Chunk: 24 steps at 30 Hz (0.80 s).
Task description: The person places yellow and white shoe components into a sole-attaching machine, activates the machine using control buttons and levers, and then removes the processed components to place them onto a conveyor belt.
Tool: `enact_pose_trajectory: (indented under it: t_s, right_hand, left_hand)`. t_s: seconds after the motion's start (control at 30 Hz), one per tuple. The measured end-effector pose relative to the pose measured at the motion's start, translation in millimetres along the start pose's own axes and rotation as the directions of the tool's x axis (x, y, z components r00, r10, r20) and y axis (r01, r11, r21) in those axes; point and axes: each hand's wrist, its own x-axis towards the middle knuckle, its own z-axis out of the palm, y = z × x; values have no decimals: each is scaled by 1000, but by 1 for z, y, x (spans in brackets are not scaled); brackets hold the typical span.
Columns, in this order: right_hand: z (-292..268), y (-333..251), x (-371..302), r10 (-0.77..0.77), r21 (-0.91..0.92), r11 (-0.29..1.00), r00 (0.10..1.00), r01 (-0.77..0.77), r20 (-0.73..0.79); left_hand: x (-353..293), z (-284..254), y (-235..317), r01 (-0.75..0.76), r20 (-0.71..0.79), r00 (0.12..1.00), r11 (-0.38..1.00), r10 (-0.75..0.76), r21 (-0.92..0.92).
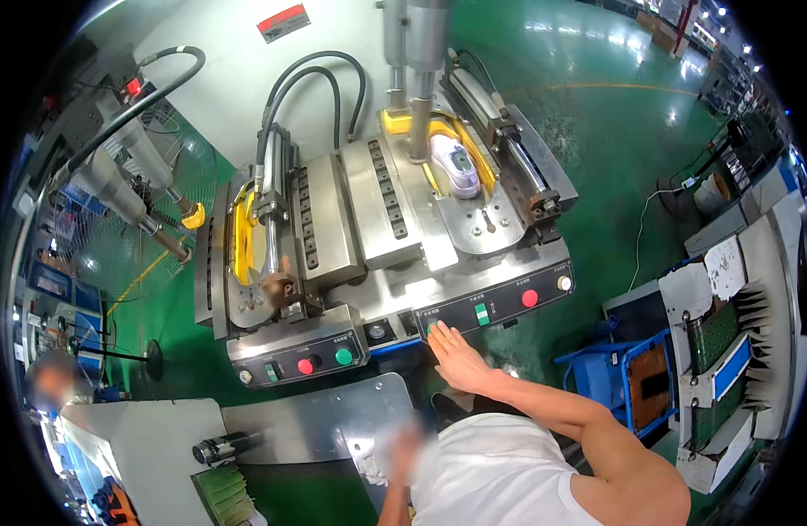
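Note:
My right hand [458, 361] reaches to the right control panel [504, 302] of a metal pressing machine. Its fingers are stretched out flat, and the fingertips cover most of a green button at the panel's left end. My left hand [404, 449] is low, close to my white shirt; a blur hides its fingers. Beside it is a crumpled white piece [369, 472], too unclear to name. In the machine's right station sits a white shoe [457, 167] with a grey-green top, between yellow pads [478, 156]. A steel press rod [419, 131] stands right beside the shoe.
The left station holds yellow pads [244, 238] and has its own button panel [298, 358]. Below lies a metal-topped table [307, 421] with a dark cylinder [219, 449]. On the right are a blue stool [636, 381] and a rack with bristles [719, 351]. Another person [57, 386] is far left.

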Motion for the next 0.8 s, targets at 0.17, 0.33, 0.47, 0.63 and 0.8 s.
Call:
enact_pose_trajectory:
  t_s: [0.17, 0.33, 0.47, 0.63, 0.8]
  right_hand:
    - [-46, 1, -29, 71, 374, 926, 996, -43, -61]
    - [-48, 8, -82, 283, 482, 834, 958, -268, 44]
    - [-40, 9, -103, 346, 493, 789, 928, -368, 139]
    - [-43, 8, -117, 399, 536, 733, 903, -419, 160]
    - [-56, 17, -127, 448, 529, 752, 894, -392, 25]
  left_hand:
    - [-2, 8, -10, -138, -50, 989, 987, 143, 86]
    - [-3, 3, -7, 90, 233, 963, 978, -133, 186]
    - [-10, 4, -22, -242, 196, 966, 863, 170, 443]
    - [-5, 6, -34, -332, 147, 943, 819, 298, 468]
    - [3, -2, -15, -365, 228, 930, 790, 287, 493]
